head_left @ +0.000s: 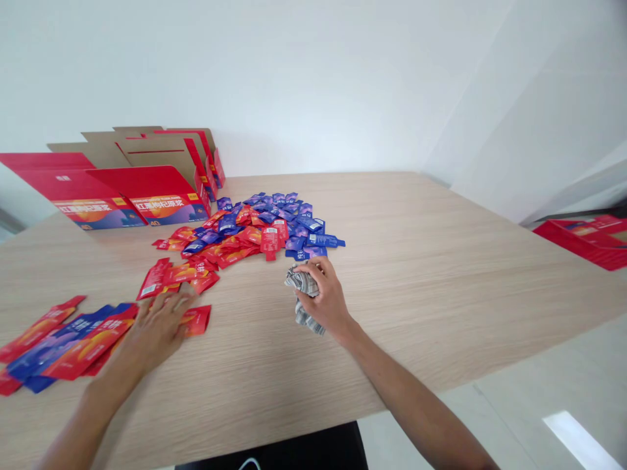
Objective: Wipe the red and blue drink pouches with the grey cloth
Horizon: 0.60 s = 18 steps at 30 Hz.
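My right hand [326, 297] is closed around a crumpled grey striped cloth [306, 316], which rests on the wooden table. Over some red sachets [197, 320] on the left lies my left hand [161, 326], palm down with its fingers stretched out, slightly blurred; whatever is under the palm is hidden. Just beyond its fingers are more red sachets [155, 277]. To its left, larger red and blue pouches [93, 343] overlap in a row. Past both hands spreads a mixed heap of red sachets [235, 248] and blue sachets [304, 225].
Several open red cardboard boxes [151, 189] stand at the back left against the white wall. A red box [585, 238] is off the table at the far right. A black object [304, 450] is below the front table edge [274, 438].
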{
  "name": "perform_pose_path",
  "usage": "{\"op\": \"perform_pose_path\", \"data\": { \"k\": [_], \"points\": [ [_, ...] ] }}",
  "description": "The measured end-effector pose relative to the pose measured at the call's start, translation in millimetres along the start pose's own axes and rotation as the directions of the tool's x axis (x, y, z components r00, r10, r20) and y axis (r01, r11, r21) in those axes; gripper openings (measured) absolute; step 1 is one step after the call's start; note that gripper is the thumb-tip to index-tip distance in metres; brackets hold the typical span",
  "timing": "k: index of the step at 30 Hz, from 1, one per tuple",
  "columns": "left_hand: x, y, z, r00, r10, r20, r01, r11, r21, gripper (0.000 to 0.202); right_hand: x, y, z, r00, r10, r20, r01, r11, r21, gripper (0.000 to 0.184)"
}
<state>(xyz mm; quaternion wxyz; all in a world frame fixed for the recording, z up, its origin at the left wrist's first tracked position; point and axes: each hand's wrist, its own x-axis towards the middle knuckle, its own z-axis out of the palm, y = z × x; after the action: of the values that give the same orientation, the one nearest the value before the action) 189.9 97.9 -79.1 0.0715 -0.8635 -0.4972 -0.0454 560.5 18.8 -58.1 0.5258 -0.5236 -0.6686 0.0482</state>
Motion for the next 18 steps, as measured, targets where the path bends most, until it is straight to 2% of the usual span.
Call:
{"op": "perform_pose_path", "data": {
  "k": [2,3,6,9,13,18],
  "points": [
    [40,31,-1.3,0.998,0.06,-0.001,-0.059,0.993,-0.105,0.057,2,3,-2,1.0,0.011,-0.016,-0.011,1.0,-0.009,0.034],
    [62,48,1.0,0.999,0.053,-0.005,-0.053,0.983,-0.174,0.057,3,4,-2,1.0,0.015,-0.023,-0.016,1.0,-0.013,0.033],
    [121,100,16.3,0.996,-0.079,-0.05,0.057,0.936,-0.346,0.059,5,11,-4,0.999,0.024,-0.042,-0.025,0.999,-0.021,0.031],
    [162,143,31.4,0.974,-0.212,-0.08,0.171,0.92,-0.353,0.068,6,16,-4,0.998,0.044,-0.055,-0.046,0.998,-0.031,0.031],
    [188,178,34.1,0.932,-0.363,-0.013,0.338,0.879,-0.337,0.086,5,19,-2,0.997,0.053,-0.062,-0.055,0.998,-0.024,0.031],
    [197,190,26.6,0.927,-0.374,0.039,0.362,0.86,-0.358,0.068,4,17,-1,0.997,0.043,-0.06,-0.044,0.999,-0.026,0.032]
  ]
}}
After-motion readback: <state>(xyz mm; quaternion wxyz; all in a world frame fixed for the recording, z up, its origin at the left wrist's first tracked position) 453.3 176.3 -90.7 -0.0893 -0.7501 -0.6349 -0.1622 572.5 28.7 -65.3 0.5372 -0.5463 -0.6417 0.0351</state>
